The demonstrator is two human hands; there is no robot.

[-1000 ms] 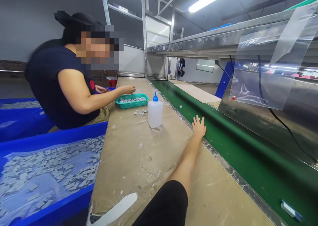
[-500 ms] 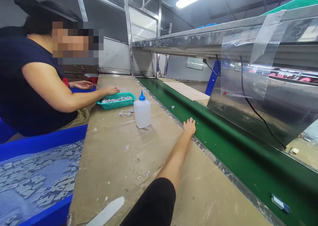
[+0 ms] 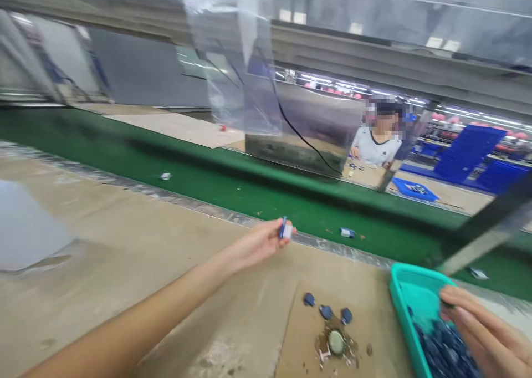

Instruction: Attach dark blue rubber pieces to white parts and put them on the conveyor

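My left hand (image 3: 261, 244) reaches out over the tan worktable (image 3: 124, 239), close to the green conveyor belt (image 3: 233, 187). Its fingertips pinch a small blue and white part (image 3: 285, 229). My right hand (image 3: 484, 328) is at the lower right, fingers curled over a teal basket (image 3: 409, 295) that holds several dark blue parts (image 3: 443, 353). What those fingers hold is hidden. Three dark blue parts (image 3: 326, 311) lie on the table between my hands, beside a glue-stained spot (image 3: 336, 342).
Small parts (image 3: 347, 233) ride on the belt. A metal guard with a clear plastic sheet (image 3: 236, 62) and a black cable (image 3: 299, 134) runs behind it. A person in white (image 3: 378, 145) sits across. Blue crates (image 3: 469, 156) stand far right.
The view has swung right, away from the co-worker, the glue bottle and the blue bins. My left hand, flat at the belt edge before, now pinches a small part. My right hand and the teal basket came into view.
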